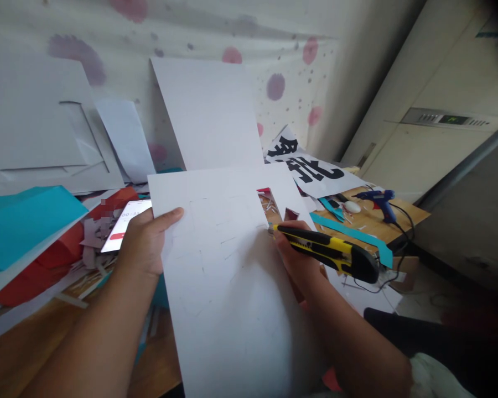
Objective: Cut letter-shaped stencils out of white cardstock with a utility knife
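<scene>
A large white foam board or card sheet (228,287) with faint pencil marks is held up before me. My left hand (147,237) grips its left edge, thumb lying on the front face and the other fingers hidden behind. In my right hand (296,254) is a yellow and black utility knife (327,249), its tip at the edge of a cut-out slot (269,202) on the sheet's right side. Through the slot, white scraps show on the table. Whether the blade is in the board I cannot tell.
A blue glue gun (379,202) with a cord lies on the wooden table (413,215) at the right, near a teal strip (352,229) and a sheet with black characters (315,171). At left are a phone (124,226), teal paper (29,221) and red paper (53,265). White boards (216,110) lean behind.
</scene>
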`<state>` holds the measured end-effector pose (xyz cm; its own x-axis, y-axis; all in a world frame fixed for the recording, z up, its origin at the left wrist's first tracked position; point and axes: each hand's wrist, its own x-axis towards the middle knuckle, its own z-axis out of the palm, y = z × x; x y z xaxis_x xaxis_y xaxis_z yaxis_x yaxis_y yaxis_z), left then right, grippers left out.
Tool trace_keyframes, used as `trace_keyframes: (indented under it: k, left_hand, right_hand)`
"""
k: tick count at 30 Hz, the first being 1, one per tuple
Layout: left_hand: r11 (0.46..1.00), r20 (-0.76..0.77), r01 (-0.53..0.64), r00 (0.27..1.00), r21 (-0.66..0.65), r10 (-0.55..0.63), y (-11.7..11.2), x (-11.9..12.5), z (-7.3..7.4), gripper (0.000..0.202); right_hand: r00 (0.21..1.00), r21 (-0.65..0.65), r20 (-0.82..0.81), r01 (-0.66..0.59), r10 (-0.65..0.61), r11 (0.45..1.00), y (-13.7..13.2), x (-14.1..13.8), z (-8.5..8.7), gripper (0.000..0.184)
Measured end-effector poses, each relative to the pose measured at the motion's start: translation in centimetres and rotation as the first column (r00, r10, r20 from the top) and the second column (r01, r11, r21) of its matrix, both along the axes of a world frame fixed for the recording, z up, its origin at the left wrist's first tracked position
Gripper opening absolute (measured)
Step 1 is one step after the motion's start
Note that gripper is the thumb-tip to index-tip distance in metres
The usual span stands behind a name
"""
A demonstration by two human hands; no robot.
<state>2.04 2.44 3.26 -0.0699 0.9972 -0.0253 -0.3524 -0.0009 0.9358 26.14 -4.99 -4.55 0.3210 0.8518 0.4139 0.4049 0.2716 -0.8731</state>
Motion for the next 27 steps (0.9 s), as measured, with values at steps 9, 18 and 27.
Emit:
trace_keyframes:
  k: [9, 18, 27]
  left_hand:
    - [0.999, -0.006, -0.025, 1.0, 0.021, 0.026, 0.5, -0.1, -0.5, 0.051]
    - [0.998, -0.004, 0.043, 0.999, 0.044, -0.043, 0.2, -0.4, 0.0, 0.049]
    - [0.995, -0.033, 0.077, 0.997, 0.061, -0.075, 0.6, -0.8, -0.6, 0.048]
  right_hand:
    - [0.977, 0.212, -0.154, 0.177, -0.146, 0.961, 0.6, -0.9, -0.2, 0.009]
    - [0.955, 0.328, -0.216, 0.266, -0.203, 0.906, -0.2, -1.1, 0.0, 0.008]
    - [0.899, 0.234, -0.366, -0.162, 0.241, 0.959, -0.1, 0.6, 2.2, 0.021]
